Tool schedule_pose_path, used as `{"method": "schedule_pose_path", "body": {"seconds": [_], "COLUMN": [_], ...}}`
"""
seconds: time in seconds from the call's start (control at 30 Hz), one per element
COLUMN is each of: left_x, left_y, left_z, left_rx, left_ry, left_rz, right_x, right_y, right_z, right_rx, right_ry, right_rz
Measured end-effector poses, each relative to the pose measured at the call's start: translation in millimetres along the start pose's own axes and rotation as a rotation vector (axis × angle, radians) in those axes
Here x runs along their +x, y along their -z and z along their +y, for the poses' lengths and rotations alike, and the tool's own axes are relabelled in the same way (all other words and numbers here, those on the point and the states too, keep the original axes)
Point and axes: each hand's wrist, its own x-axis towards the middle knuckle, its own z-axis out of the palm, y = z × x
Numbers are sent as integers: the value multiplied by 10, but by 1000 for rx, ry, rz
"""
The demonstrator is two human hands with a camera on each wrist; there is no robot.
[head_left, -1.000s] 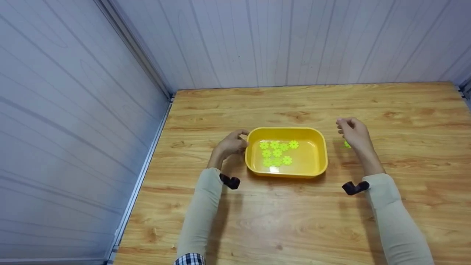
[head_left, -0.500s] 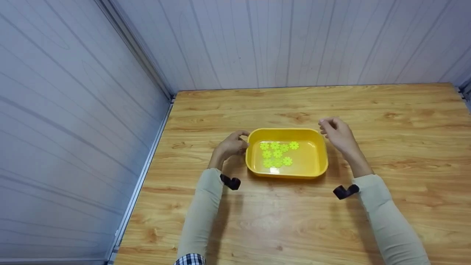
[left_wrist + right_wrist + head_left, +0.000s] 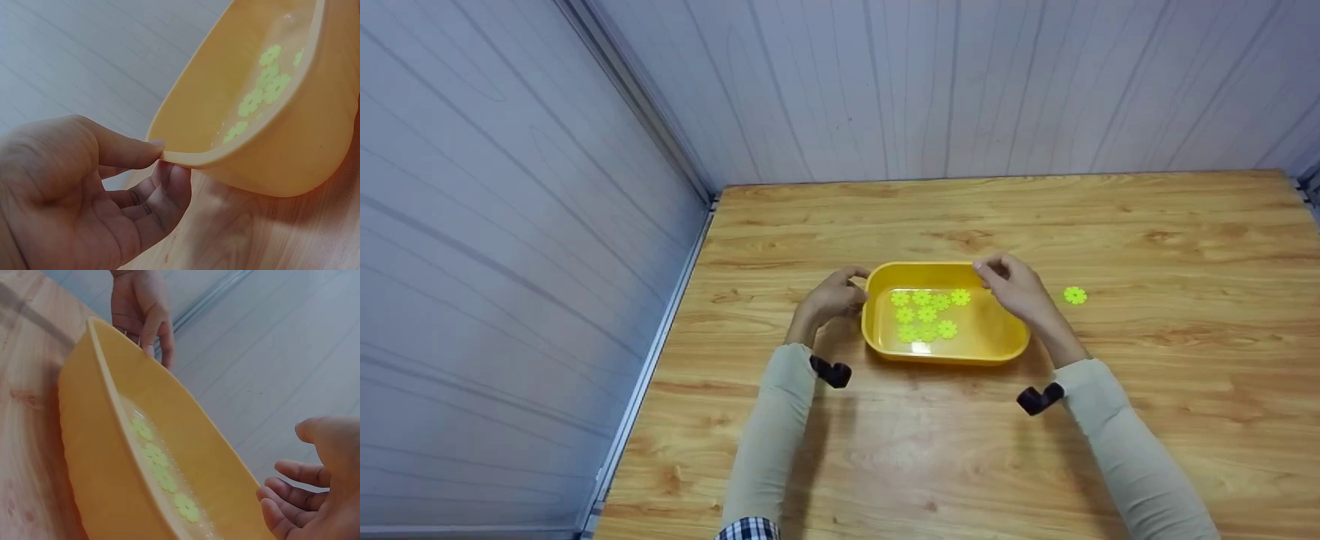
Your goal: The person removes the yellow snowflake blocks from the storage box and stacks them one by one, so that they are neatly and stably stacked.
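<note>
From the head camera we see one green flower piece (image 3: 1075, 295) lying alone on the worktop (image 3: 1147, 240), to the right of our right hand (image 3: 1011, 289); neither wrist view catches it. The left wrist view alone shows our left hand (image 3: 84, 191) pinching the rim of the yellow tray (image 3: 994, 345) between thumb and fingers. Our right hand hovers over the tray's far right corner, fingers loosely curled, seemingly holding nothing. The tray is glossy, shallow and rounded, with flower pieces (image 3: 926, 313) clustered just beyond the left hand.

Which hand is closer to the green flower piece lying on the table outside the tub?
Right. The right hand hovers over the tub's right side, near the piece; the left hand holds the far rim.
</note>
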Motion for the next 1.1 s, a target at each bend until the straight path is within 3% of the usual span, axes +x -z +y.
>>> {"method": "schedule_pose_path", "body": {"seconds": [0.3, 0.7, 1.1], "left_x": [4, -12, 10], "left_y": [-1, -4, -1], "left_z": [-6, 6, -8], "left_rx": [0, 1, -17], "left_ry": [9, -5, 17], "left_rz": [-5, 0, 2], "right_x": [11, 43, 31], "right_y": [-150, -303, -407], "right_z": [66, 146, 165], "right_rx": [-117, -240, -392], "right_ry": [47, 33, 92], "right_rz": [-113, -214, -256]}}
